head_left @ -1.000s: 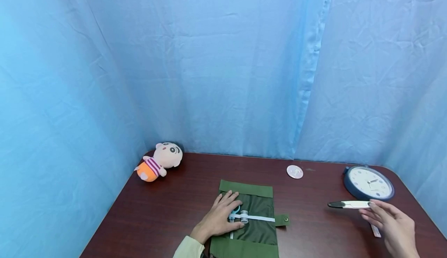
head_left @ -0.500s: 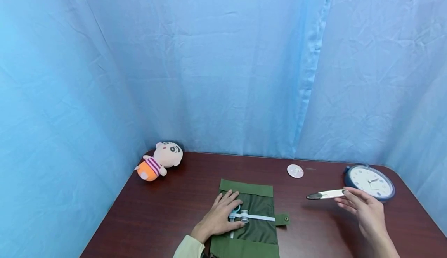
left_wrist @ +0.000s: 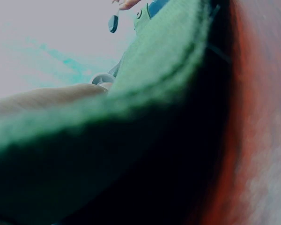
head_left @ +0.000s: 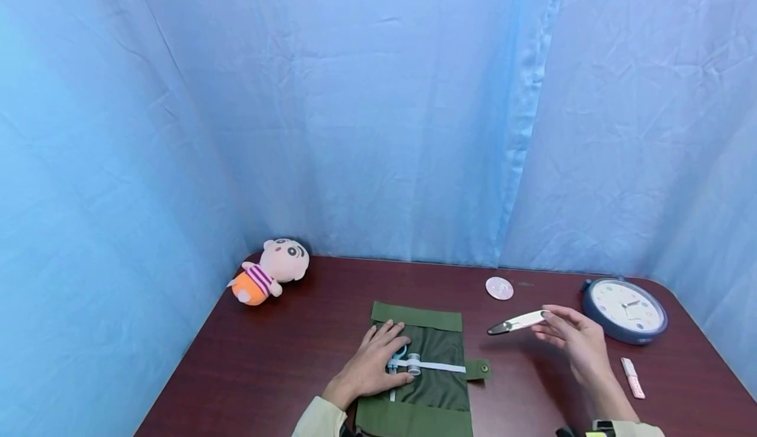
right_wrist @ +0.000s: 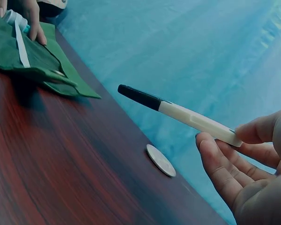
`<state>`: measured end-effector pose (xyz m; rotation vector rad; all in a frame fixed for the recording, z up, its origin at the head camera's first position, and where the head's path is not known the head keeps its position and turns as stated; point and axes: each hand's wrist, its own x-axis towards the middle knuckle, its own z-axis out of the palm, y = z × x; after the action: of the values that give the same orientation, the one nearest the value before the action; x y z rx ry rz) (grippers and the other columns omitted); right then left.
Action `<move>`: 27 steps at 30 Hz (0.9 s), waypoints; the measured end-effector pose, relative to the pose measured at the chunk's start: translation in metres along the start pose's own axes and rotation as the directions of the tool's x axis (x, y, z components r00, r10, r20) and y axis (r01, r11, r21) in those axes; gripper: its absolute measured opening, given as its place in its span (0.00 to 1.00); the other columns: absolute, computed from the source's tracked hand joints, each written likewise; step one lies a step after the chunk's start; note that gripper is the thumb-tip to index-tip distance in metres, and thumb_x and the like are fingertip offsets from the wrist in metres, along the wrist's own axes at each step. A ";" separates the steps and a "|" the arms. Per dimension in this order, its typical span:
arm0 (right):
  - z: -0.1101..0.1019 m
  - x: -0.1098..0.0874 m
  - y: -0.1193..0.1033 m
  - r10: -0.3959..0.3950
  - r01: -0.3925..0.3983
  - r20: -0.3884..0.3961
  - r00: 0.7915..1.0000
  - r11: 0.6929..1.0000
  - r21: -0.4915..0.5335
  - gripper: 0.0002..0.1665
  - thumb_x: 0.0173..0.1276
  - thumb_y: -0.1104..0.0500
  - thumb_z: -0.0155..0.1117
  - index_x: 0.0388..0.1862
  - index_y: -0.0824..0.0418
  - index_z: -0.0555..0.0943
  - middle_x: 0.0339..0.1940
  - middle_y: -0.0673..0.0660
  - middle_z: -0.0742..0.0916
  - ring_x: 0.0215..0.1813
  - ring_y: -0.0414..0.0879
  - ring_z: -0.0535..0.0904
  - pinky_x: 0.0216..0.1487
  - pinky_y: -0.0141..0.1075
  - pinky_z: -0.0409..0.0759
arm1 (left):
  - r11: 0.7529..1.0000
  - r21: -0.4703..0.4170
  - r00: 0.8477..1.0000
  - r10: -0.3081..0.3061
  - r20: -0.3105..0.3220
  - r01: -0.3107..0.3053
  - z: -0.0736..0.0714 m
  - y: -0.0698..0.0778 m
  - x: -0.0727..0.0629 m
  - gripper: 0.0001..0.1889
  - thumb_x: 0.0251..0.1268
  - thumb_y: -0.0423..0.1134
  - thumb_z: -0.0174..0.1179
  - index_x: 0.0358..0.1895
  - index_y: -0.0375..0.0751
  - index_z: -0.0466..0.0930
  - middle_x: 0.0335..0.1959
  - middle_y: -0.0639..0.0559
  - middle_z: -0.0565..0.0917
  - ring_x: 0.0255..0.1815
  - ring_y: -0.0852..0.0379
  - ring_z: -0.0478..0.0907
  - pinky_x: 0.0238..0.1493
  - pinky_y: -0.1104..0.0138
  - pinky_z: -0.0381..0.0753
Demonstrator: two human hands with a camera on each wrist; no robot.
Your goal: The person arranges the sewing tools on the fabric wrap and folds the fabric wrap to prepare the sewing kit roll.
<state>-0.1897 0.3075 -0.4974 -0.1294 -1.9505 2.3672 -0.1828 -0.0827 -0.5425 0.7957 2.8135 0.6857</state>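
Observation:
An unfolded green fabric pouch (head_left: 434, 391) lies on the table. My left hand (head_left: 375, 361) rests on its left side, fingers spread and straight. A white elastic strap (head_left: 443, 367) crosses the pouch, over light-blue scissors (head_left: 399, 356), partly covered by the hand, and a grey-white spool (head_left: 414, 365) beside the thumb. My right hand (head_left: 576, 345) pinches the white end of a slim white tool with a black cap (head_left: 519, 322) between thumb and fingers. The tool (right_wrist: 192, 118) is above the table, its black end toward the pouch. Green fabric fills much of the left wrist view.
A blue-rimmed clock (head_left: 625, 309) sits at the back right, with a small pink-and-white item (head_left: 633, 378) in front of it. A pale round disc (head_left: 499, 288) lies behind the tool. At the back left is a plush doll (head_left: 269, 273). Blue curtains (head_left: 378, 128) border the table.
My right hand has moved left with the white tool, nearer the pouch, and the tool's black end now tilts down. The pink-and-white item has come fully into view. My left hand stays put.

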 end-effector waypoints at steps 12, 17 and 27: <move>0.039 0.006 0.015 0.024 -0.015 0.069 0.997 0.992 -0.126 0.11 0.74 0.62 0.61 0.40 0.45 0.85 0.31 0.44 0.90 0.32 0.40 0.90 0.38 0.35 0.89 | 1.000 -0.001 1.000 0.004 -0.002 -0.004 0.000 -0.001 0.001 0.31 0.65 0.61 0.62 0.69 0.55 0.72 0.80 0.52 0.62 0.83 0.48 0.54 0.80 0.43 0.55; 0.053 0.007 0.022 0.068 -0.055 0.073 0.995 0.985 -0.161 0.09 0.74 0.62 0.61 0.40 0.48 0.84 0.30 0.44 0.90 0.32 0.40 0.89 0.37 0.34 0.89 | 1.000 0.003 1.000 0.002 0.000 -0.002 0.000 0.000 0.000 0.32 0.65 0.61 0.62 0.69 0.55 0.72 0.80 0.52 0.62 0.83 0.48 0.54 0.81 0.44 0.54; 0.075 0.009 0.034 0.121 -0.097 0.122 0.985 0.977 -0.189 0.19 0.75 0.65 0.58 0.58 0.77 0.74 0.30 0.46 0.89 0.32 0.40 0.89 0.38 0.34 0.89 | 1.000 0.016 1.000 -0.003 -0.006 0.003 0.000 0.000 0.000 0.32 0.64 0.62 0.63 0.69 0.55 0.72 0.80 0.53 0.63 0.83 0.49 0.54 0.80 0.44 0.55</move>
<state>-0.2073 0.2286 -0.5164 -0.0937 -2.2782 2.3126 -0.1831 -0.0822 -0.5428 0.7932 2.8279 0.6670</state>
